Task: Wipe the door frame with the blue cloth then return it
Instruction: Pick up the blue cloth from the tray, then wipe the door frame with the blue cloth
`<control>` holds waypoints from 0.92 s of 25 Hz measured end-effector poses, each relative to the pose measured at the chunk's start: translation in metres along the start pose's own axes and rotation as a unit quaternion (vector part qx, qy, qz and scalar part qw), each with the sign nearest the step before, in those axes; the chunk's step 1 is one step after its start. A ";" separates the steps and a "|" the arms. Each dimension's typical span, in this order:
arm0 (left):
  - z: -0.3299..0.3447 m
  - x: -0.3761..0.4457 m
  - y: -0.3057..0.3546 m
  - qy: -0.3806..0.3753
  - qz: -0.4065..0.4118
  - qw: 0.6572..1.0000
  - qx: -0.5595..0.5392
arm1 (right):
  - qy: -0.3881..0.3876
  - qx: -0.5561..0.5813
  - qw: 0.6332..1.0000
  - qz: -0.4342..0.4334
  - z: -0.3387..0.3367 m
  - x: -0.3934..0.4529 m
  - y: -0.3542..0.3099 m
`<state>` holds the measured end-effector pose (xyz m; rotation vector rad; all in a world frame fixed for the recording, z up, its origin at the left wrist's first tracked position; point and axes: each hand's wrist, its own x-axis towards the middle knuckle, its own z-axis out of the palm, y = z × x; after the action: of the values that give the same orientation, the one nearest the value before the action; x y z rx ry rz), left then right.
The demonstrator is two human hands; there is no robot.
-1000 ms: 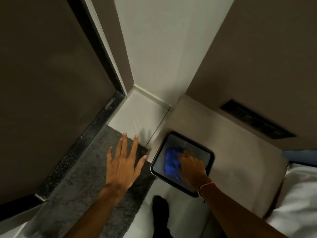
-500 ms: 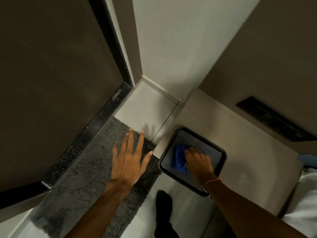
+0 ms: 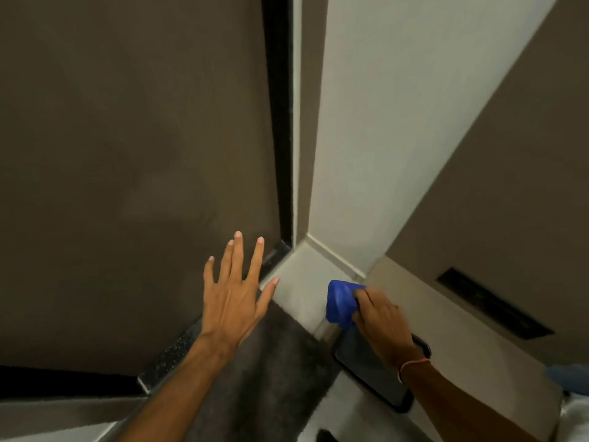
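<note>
Head view: right hand (image 3: 381, 317) grips blue cloth (image 3: 340, 302).

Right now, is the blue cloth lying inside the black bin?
No, the right hand holds the blue cloth bunched above the black bin.

The cloth (image 3: 340, 303) in the right hand's grip was bright blue. Just below the grip sat a black tray (image 3: 371, 368); left of it lay a dark grey mat (image 3: 274, 371). Above, the door (image 3: 134, 154) was brown, its frame (image 3: 280, 122) black, the wall (image 3: 398, 122) off-white.
</note>
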<state>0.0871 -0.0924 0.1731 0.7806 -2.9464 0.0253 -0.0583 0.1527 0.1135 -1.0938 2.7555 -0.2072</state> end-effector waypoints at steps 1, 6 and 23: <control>-0.031 -0.010 -0.019 0.031 -0.008 0.999 0.012 | 0.037 0.001 0.999 -0.012 -0.027 -0.001 -0.028; -0.176 -0.069 -0.119 0.196 -0.066 0.977 0.058 | 0.214 0.048 0.968 -0.124 -0.152 -0.015 -0.179; -0.456 -0.300 -0.407 0.433 -0.301 0.814 0.242 | 0.474 0.149 0.751 -0.434 -0.359 -0.111 -0.642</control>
<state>0.5874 -0.2797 0.5958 1.2844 -1.7403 0.8550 0.3746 -0.2102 0.5981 -2.5982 2.3235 -1.6509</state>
